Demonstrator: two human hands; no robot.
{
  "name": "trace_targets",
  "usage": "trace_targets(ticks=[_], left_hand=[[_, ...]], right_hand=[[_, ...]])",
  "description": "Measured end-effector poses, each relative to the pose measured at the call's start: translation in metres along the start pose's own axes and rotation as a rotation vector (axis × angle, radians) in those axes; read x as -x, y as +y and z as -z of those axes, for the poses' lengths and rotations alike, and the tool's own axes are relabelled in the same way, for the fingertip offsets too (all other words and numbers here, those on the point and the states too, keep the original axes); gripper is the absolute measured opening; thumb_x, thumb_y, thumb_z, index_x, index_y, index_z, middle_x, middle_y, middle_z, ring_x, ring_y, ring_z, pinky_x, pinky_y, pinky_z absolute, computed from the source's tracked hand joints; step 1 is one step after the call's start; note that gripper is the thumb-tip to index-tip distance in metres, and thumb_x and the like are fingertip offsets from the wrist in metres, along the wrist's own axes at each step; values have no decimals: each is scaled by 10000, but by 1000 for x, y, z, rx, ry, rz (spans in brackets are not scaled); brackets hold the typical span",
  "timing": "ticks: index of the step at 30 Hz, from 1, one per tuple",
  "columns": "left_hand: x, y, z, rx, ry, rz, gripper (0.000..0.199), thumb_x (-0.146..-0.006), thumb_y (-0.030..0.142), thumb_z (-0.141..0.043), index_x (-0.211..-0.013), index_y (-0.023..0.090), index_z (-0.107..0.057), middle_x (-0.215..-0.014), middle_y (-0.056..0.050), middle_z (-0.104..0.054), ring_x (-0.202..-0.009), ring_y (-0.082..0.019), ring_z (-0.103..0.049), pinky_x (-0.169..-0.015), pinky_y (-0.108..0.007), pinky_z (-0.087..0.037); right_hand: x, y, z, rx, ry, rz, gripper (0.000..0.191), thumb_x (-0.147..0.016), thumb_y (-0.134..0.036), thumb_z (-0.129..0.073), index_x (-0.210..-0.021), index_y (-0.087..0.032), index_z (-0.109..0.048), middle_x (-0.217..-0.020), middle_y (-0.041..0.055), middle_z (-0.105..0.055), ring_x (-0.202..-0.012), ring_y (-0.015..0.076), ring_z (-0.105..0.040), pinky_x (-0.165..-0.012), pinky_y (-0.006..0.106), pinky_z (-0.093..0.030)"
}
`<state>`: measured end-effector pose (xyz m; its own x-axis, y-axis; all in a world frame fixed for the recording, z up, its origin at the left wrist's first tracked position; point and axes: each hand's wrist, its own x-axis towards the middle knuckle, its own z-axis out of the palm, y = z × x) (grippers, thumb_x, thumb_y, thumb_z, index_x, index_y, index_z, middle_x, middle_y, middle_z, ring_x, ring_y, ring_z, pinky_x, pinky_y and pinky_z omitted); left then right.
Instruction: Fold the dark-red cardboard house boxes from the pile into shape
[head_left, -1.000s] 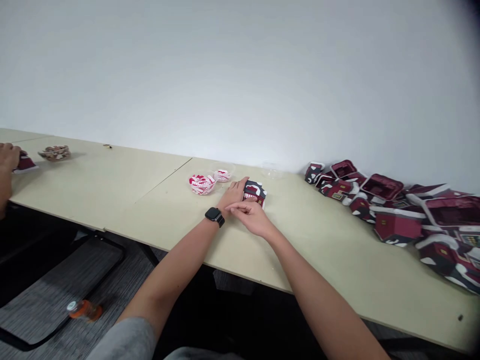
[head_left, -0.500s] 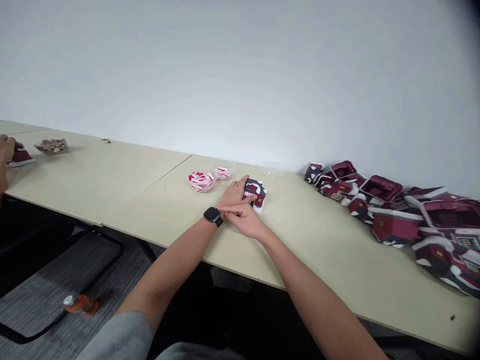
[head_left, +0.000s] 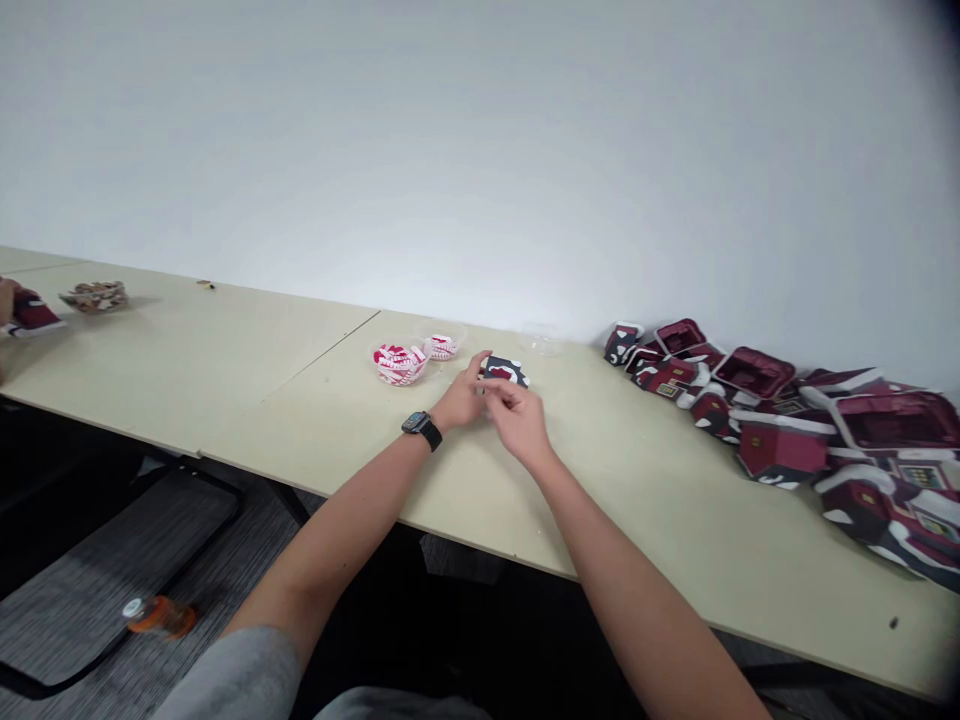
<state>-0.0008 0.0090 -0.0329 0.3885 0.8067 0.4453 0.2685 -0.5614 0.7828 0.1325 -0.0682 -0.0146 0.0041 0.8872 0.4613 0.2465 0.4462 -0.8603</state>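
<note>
A maroon, dark grey and white box-like piece is gripped by my left hand, whose thumb and fingers close round its left side. My right hand has its fingertips bent together in a pinch at the near edge of that piece. Whatever they hold there is hidden or too small to name. Just left of my hands stand two transparent bowls with red-and-white pieces, a near bowl and a far bowl.
Another transparent bowl sits by the wall. Several maroon-and-grey shells are heaped along the right. At far left, a co-worker's hand holds a similar piece beside a bowl of brownish bits. An orange bottle shows low on the left.
My right hand has drawn back from lying across my left hand, its fingers now curled in. The held piece has tipped, showing less of its face.
</note>
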Motion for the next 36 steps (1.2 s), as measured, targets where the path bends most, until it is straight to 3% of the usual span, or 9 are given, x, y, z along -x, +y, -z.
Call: trace_targets(ticks=[4, 7, 10, 14, 21, 28, 32, 36], left_hand=[[-1, -5, -4, 81, 5, 86, 886, -870, 487, -750, -1583, 171, -330, -1359, -167, -650, -1120, -271, -674, -1010, -419, -519], [-2, -6, -5, 96, 4, 100, 889, -862, 524, -765, -1568, 183, -346, -1424, -169, -618, -1169, -286, -661, -1029, -435, -517], [-2, -5, -5, 71, -4, 99, 876, -866, 527, -760, -1560, 177, -355, -1427, -173, -617, -1198, -296, -650, -1042, -447, -513], [1, 3, -1, 37, -18, 87, 847, -887, 537, -735, -1559, 173, -368, -1418, -171, -626, -1200, -300, -653, -1042, -447, -517], [1, 4, -1, 26, -34, 87, 858, -893, 556, -725, -1557, 146, -367, -1383, -179, -643, -1169, -296, -662, -1014, -435, -533], [-5, -7, -3, 356, -84, 233, 693, -840, 477, -795, -1400, 150, -549, -1436, -194, -623, -1145, -290, -680, -1010, -467, -545], [-5, -7, -1, 370, -77, 246, 684, -782, 436, -852, -1347, 138, -609, -1404, -198, -648, -1162, -319, -676, -1025, -505, -538], [-5, -9, 0, 399, -98, 241, 636, -818, 425, -829, -1343, 138, -614, -1402, -192, -657, -1153, -297, -680, -1015, -473, -541]], right_hand=[[-12, 2, 29, 109, 422, 74, 318, -902, -363, -552, -1020, -211, -805, -912, 65, -738, -815, 209, -644, -791, 354, -545], [-22, 13, 49, 199, 544, 90, 312, -861, -355, -591, -1076, -224, -775, -1121, 98, -736, -1123, 271, -628, -956, 428, -544], [-29, 30, 64, 126, 418, -105, 511, -793, -388, -696, -1287, -257, -689, -1378, 106, -668, -1346, 311, -547, -1113, 528, -477], [-32, 49, 69, -101, 172, -364, 671, -788, -399, -750, -1431, -292, -590, -1535, 119, -579, -1457, 317, -508, -1179, 539, -440], [-29, 60, 59, -134, -21, -291, 600, -731, -311, -755, -1319, -258, -648, -1475, 98, -633, -1427, 300, -537, -1190, 522, -431], [-26, 59, 55, -172, -17, -309, 688, -703, -325, -782, -1353, -247, -569, -1279, 92, -713, -1201, 268, -668, -1064, 473, -534], [-25, 56, 55, -191, -29, -306, 677, -694, -339, -799, -1325, -253, -570, -1248, 77, -723, -1173, 259, -676, -1020, 450, -555], [-26, 54, 54, -200, -36, -309, 716, -679, -376, -826, -1332, -245, -564, -1260, 86, -718, -1167, 261, -677, -997, 443, -560]])
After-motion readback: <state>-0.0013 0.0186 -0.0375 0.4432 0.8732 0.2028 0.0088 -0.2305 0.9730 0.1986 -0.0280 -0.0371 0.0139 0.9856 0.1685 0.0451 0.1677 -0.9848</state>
